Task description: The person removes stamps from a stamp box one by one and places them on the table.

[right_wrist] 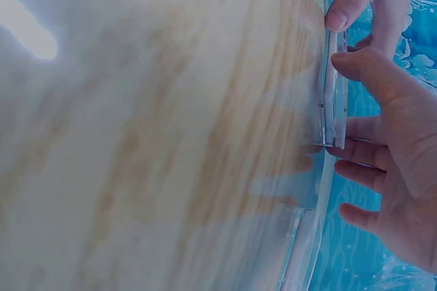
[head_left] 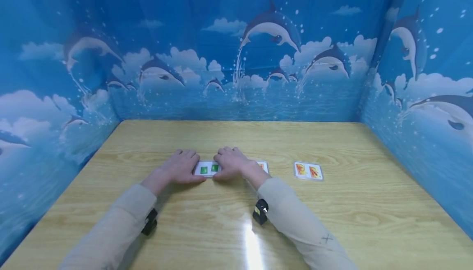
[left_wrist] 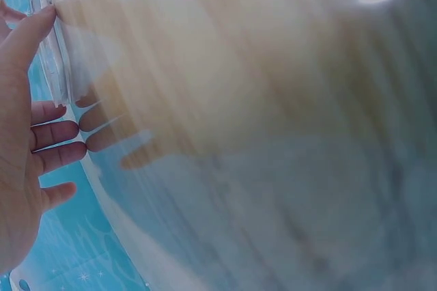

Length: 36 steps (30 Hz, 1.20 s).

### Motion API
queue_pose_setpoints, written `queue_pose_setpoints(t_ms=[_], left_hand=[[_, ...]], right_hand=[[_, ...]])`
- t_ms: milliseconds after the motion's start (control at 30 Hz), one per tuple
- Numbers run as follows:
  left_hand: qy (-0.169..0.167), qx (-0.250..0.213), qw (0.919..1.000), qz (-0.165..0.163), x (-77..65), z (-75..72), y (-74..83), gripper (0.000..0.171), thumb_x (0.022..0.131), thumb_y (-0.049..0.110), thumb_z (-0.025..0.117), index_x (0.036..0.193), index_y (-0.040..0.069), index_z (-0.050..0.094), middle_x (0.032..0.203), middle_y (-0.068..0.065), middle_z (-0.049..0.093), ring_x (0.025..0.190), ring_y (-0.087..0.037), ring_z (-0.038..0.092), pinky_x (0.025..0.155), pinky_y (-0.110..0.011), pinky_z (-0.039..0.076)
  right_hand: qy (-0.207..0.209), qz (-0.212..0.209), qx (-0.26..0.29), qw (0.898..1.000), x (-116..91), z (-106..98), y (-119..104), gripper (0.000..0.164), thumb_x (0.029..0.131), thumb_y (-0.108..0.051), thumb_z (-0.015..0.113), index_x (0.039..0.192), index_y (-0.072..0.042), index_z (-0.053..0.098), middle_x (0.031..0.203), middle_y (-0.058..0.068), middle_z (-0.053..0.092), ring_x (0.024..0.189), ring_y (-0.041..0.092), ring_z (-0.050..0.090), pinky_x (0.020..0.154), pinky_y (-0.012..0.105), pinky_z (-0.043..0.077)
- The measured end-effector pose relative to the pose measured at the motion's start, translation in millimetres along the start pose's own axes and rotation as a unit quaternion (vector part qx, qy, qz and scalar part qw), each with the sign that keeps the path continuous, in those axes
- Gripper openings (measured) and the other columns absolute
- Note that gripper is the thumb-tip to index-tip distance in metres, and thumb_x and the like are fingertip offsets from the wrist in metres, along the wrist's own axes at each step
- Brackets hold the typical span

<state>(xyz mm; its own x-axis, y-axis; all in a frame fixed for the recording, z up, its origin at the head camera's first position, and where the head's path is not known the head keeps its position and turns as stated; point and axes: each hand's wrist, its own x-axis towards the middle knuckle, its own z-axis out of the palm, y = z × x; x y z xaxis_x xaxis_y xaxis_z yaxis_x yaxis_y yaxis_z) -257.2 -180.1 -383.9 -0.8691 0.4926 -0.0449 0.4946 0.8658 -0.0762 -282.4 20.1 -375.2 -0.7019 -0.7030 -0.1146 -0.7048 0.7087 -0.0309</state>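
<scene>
A flat, clear-edged picture tile with green squares (head_left: 204, 170) lies between my two hands on the tabletop. At its left end my left hand (head_left: 182, 167) grips it, thumb along the near edge and fingers on the far side. My right hand (head_left: 230, 164) holds its right part the same way and covers much of it. In the right wrist view the thumb (right_wrist: 351, 65) rests against the edge of the transparent tile (right_wrist: 334, 103), with fingers around its end. The left wrist view shows the tile edge-on (left_wrist: 56, 55) by the left thumb (left_wrist: 31, 35).
Beyond the right wrist, a second tile (head_left: 263, 165) with orange pictures is partly hidden. Farther right lies another orange-picture tile (head_left: 308, 171). The glossy wood-grain table (head_left: 362, 212) is bounded at the back and sides by blue dolphin curtains (head_left: 207, 105).
</scene>
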Motion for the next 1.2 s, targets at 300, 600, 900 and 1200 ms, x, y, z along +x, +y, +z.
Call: queue_pose_setpoints(t_ms=[300, 600, 900, 1200], left_hand=[[-0.004, 0.004, 1.0, -0.008, 1.0, 1.4, 0.0, 0.068, 0.079, 0.07, 0.049, 0.109, 0.009, 0.054, 0.101, -0.006, 0.052, 0.093, -0.021, 0.049, 0.089, -0.047, 0.037], [-0.004, -0.004, 0.9999, -0.009, 0.1, 0.5, -1.4, 0.07, 0.079, 0.069, 0.05, 0.11, 0.007, 0.054, 0.102, -0.007, 0.053, 0.093, -0.021, 0.049, 0.087, -0.046, 0.038], [-0.011, -0.011, 0.9999, 0.002, -1.7, -2.0, -1.0, 0.072, 0.079, 0.068, 0.051, 0.113, 0.005, 0.054, 0.104, -0.008, 0.054, 0.097, -0.023, 0.051, 0.089, -0.046, 0.039], [-0.016, -0.018, 0.9997, 0.004, -2.3, -2.5, -2.7, 0.072, 0.08, 0.067, 0.051, 0.114, 0.004, 0.054, 0.105, -0.01, 0.054, 0.1, -0.025, 0.051, 0.092, -0.047, 0.038]], right_hand=[[0.017, -0.006, -0.036, 0.999, 0.3, 0.3, 0.8, 0.06, 0.077, -0.056, 0.061, 0.121, -0.015, 0.057, 0.11, -0.001, 0.05, 0.099, 0.013, 0.042, 0.086, 0.031, 0.036], [0.027, -0.008, -0.019, 0.999, -2.5, -5.0, 8.3, 0.066, 0.076, -0.056, 0.062, 0.127, -0.013, 0.054, 0.114, 0.0, 0.051, 0.104, 0.015, 0.043, 0.092, 0.034, 0.036], [0.043, 0.001, -0.007, 0.999, -9.5, -8.0, 19.0, 0.069, 0.076, -0.054, 0.066, 0.129, -0.012, 0.053, 0.117, 0.002, 0.051, 0.107, 0.016, 0.043, 0.092, 0.034, 0.035], [0.063, -0.01, -0.005, 0.998, -18.7, -9.0, 23.5, 0.07, 0.075, -0.055, 0.067, 0.127, -0.011, 0.054, 0.118, 0.003, 0.052, 0.108, 0.017, 0.044, 0.095, 0.036, 0.034]])
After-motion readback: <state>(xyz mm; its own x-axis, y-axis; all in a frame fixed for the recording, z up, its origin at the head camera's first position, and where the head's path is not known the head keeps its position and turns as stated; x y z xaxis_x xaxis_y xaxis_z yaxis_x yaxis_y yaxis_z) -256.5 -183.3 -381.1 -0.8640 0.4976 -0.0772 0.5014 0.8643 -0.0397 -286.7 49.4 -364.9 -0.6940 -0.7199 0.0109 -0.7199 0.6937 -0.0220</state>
